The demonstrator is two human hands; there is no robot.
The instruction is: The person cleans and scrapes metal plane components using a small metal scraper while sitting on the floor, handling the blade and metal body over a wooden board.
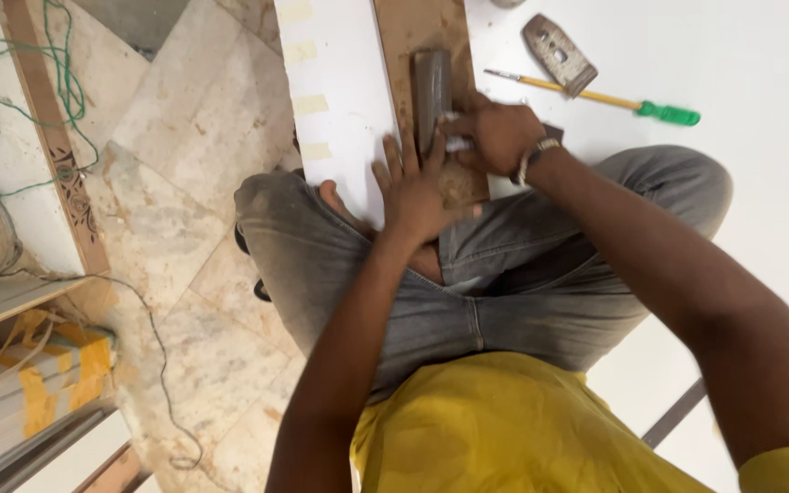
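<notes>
A white table (pixel 760 82) carries a brown wooden plank (pixel 413 27), a green-handled screwdriver (pixel 595 96) and a small plane (pixel 557 53) far right.

1. The long brown wooden board (pixel 413 36) looks rough, matt and dusty.
2. The dark rectangular block (pixel 432 87) on it has a dull, worn sheen.
3. The white flat sheet (pixel 760 55) is smooth and faintly glossy.
4. The screwdriver (pixel 595 96) has a glossy green plastic handle.
5. The beige marble floor (pixel 194 119) is polished but scuffed.
</notes>
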